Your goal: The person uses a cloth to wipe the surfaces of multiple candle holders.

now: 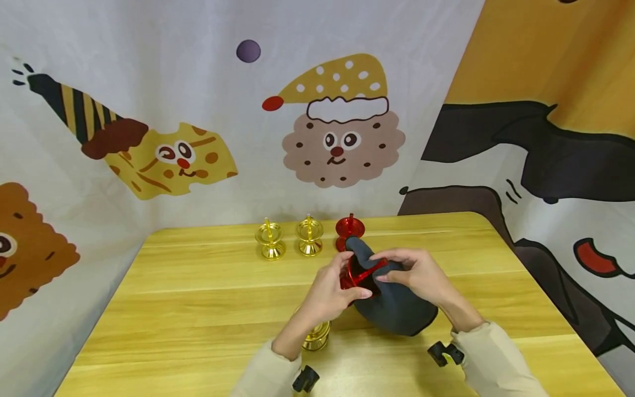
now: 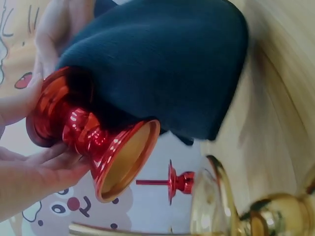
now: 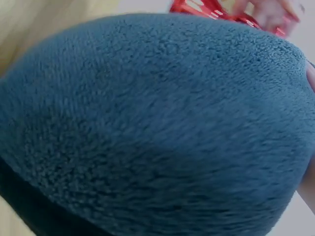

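While the left hand (image 1: 328, 291) grips a tilted, glossy red flared candlestick (image 2: 101, 142) — hollow-footed — the right hand (image 1: 421, 273) pinches plush blue-grey cloth (image 1: 397, 306).

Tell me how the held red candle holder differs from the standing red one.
The held red holder is tilted in the left hand; the standing red holder is upright on the table. The left wrist view shows the held one's underside, not the standing one's. Both are shiny and red, with a spike.

Shiny red candle holder (image 2: 79, 123) — raised, tilted, yellowish underside showing | plush blue-grey cloth (image 1: 397, 303) — folded, against holder's cup
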The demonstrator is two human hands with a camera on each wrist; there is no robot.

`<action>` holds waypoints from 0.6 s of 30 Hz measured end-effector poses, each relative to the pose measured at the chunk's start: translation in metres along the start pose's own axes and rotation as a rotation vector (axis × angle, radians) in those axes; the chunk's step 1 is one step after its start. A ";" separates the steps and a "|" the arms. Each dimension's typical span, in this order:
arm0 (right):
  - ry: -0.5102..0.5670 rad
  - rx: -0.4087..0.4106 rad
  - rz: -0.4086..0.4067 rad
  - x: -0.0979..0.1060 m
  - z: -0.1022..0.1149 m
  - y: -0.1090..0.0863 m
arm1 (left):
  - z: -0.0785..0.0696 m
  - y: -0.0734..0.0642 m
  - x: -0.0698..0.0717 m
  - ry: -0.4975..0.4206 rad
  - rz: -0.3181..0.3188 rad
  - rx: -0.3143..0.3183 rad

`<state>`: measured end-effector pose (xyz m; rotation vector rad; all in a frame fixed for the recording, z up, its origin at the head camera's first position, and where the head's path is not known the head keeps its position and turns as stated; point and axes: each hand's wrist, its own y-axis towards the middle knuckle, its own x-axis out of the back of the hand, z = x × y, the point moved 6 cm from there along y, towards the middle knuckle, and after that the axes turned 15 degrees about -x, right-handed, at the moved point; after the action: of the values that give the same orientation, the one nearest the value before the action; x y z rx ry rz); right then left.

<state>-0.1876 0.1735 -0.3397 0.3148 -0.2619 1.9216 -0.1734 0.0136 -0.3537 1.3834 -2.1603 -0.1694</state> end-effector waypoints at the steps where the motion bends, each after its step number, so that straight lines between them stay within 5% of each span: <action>1: 0.010 0.032 -0.017 0.004 0.003 -0.001 | 0.001 0.000 0.001 0.021 -0.014 0.006; 6: 0.012 0.220 -0.195 0.024 0.021 -0.007 | 0.008 -0.001 0.009 -0.022 -0.121 0.075; 9: -0.040 0.258 -0.278 0.019 0.021 -0.008 | 0.009 0.000 0.010 -0.072 -0.184 0.073; 18: -0.330 0.331 -0.242 -0.021 0.002 -0.013 | 0.012 -0.002 0.009 -0.097 -0.294 0.033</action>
<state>-0.1676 0.1591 -0.3449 0.8501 -0.1130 1.6632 -0.1811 0.0027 -0.3610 1.7402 -2.0326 -0.3192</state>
